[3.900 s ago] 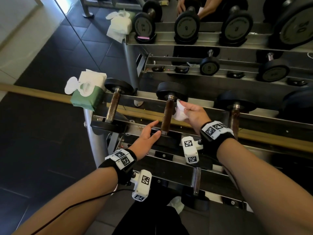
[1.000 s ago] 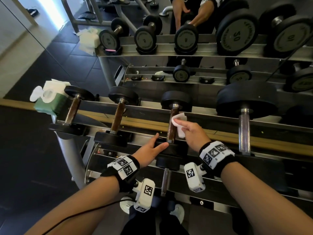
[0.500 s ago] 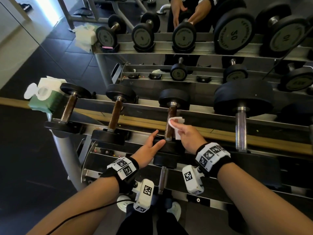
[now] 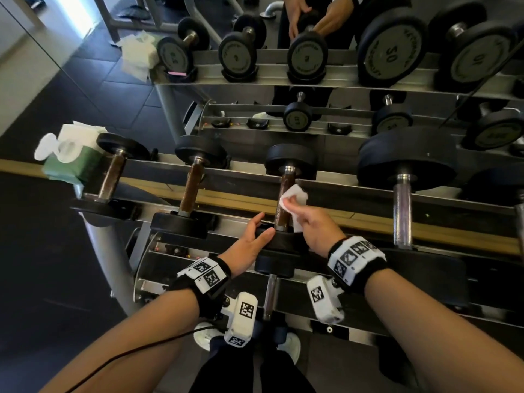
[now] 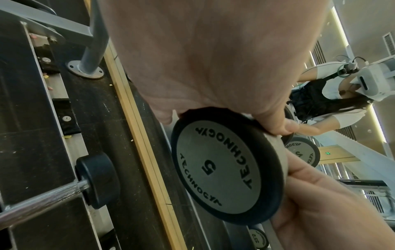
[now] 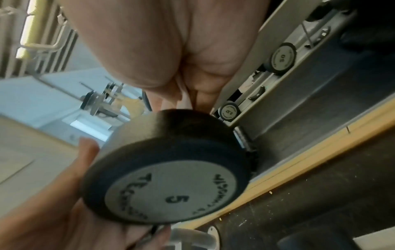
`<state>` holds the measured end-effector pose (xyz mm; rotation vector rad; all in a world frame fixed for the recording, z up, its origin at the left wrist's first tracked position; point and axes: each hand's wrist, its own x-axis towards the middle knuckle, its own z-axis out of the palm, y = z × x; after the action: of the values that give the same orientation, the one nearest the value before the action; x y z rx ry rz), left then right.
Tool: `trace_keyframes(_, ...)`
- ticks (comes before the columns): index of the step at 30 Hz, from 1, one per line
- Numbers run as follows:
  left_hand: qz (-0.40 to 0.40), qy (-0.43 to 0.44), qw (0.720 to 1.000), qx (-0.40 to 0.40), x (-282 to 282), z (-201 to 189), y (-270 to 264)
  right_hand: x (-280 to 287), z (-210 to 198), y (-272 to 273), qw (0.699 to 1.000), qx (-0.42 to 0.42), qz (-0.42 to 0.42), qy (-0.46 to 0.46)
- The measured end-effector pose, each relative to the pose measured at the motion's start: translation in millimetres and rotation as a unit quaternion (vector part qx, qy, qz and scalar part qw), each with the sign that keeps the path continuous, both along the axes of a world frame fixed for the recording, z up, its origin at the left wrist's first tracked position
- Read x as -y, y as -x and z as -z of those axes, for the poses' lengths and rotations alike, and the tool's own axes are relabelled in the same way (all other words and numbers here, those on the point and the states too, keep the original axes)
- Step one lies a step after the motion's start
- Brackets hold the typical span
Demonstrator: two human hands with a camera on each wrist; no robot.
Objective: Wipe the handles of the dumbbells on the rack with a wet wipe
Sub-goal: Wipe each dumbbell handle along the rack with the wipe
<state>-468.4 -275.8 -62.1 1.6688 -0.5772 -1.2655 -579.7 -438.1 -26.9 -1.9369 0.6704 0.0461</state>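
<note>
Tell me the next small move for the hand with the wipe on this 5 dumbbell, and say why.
Probably slide the wet wipe down the handle toward the near head. The right hand pinches the wipe against the handle's upper part, leaving the stretch below uncovered, while the left hand rests on the near head of the 5 dumbbell, steadying it.

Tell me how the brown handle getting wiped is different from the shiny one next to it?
The brown, rusty-looking dumbbell handle has small black end weights; the shiny silver dumbbell handle to its right has much bigger ones. The right hand presses a white wet wipe on the brown handle while the left hand steadies its near weight; nothing touches the silver one. Both lie on the same rack shelf.
</note>
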Motion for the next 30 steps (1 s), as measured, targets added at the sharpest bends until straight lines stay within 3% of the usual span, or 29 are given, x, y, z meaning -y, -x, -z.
trace_keyframes(4,-0.013,-0.01,1.0,0.008,0,-4,3,14,-14,9,0.996,-0.054,-0.065,0.003)
trace_keyframes(8,-0.037,-0.036,0.999,-0.005,-3,-8,10,49,-41,-18,0.999,0.01,0.014,-0.026)
trace_keyframes(9,-0.038,-0.044,0.998,-0.006,-4,-10,11,55,-45,-25,0.999,0.018,0.011,0.026)
trace_keyframes(12,-0.036,-0.081,0.996,0.02,-5,-15,12,57,-46,-39,0.982,-0.021,-0.085,0.165)
trace_keyframes(15,-0.028,-0.107,0.994,0.024,-4,-17,11,50,-36,-41,0.959,-0.067,-0.183,0.204)
trace_keyframes(24,-0.061,-0.103,0.992,-0.036,0,-14,16,33,-33,-14,0.904,-0.108,-0.344,0.23)
trace_keyframes(30,-0.053,-0.099,0.993,-0.041,-3,-20,16,50,-63,-29,0.956,-0.084,-0.236,0.15)
